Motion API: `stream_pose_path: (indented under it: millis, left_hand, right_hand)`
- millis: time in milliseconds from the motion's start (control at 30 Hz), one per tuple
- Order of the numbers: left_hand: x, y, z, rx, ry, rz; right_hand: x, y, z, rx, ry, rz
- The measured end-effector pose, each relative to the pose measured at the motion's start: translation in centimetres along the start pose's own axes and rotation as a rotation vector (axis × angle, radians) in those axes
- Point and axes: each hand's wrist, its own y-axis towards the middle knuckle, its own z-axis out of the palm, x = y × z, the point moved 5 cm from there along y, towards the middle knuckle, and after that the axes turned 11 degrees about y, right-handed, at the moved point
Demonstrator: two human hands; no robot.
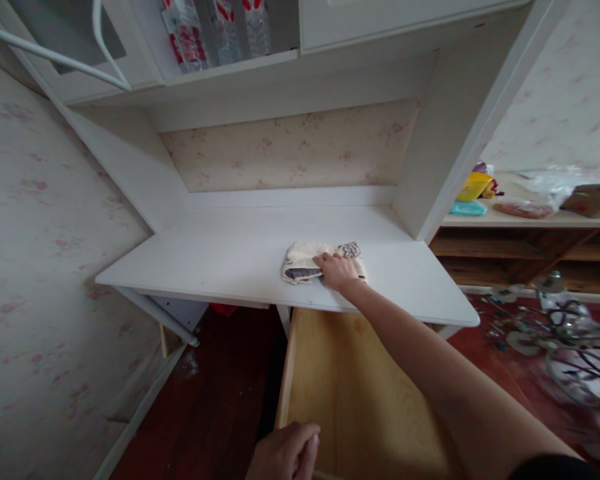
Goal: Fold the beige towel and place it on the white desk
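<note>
On the white desk (230, 247), toward its front edge, lies a folded cream cloth (300, 253) with dark grey patches. My right hand (337, 270) presses down on the cloth, its fingers bent over the fabric. Below the desktop a pale wooden drawer (350, 380) is pulled out, and my right forearm crosses over it. My left hand (287, 453) is closed beside the drawer's near left corner. Its palm is hidden, so whatever it holds, if anything, does not show.
Plastic bottles (225, 33) stand in the cabinet above the desk. A white metal rod (55, 53) juts in at upper left. To the right, a low shelf (505, 217) carries bags and a yellow container (474, 186). A chandelier-like metal tangle (570, 327) lies on the red floor.
</note>
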Motion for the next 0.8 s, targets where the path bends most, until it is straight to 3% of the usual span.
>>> stream_pose_path:
  millis: [133, 367, 467, 600, 700, 800]
  left_hand:
    - [-1.6, 0.2, -1.2, -0.169, 0.082, 0.123]
    - [-3.0, -0.1, -2.1, -0.248, 0.157, 0.171]
    - [-2.9, -0.4, -2.5, -0.31, 0.125, 0.174]
    - [-2.9, -0.8, -2.8, -0.388, 0.133, 0.219]
    - [-2.9, -0.8, -2.7, -0.377, 0.162, 0.228]
    - [-2.8, -0.7, -2.5, -0.38, 0.188, 0.253]
  right_hand:
    - [0.3, -2.8, -0.5, 0.009, -0.054, -0.135]
    - [3.0, -12.3, -0.5, -0.072, 0.079, -0.371]
    - [5.6, -17.3, 2.7, 0.043, 0.19, -0.417]
    - [8.5, -22.5, 10.1, 0.361, 0.303, -0.375]
    - [9.5, -24.3, 14.2, 0.468, 0.389, -0.451]
    - [9.4, -24.3, 16.0, 0.479, 0.442, -0.506]
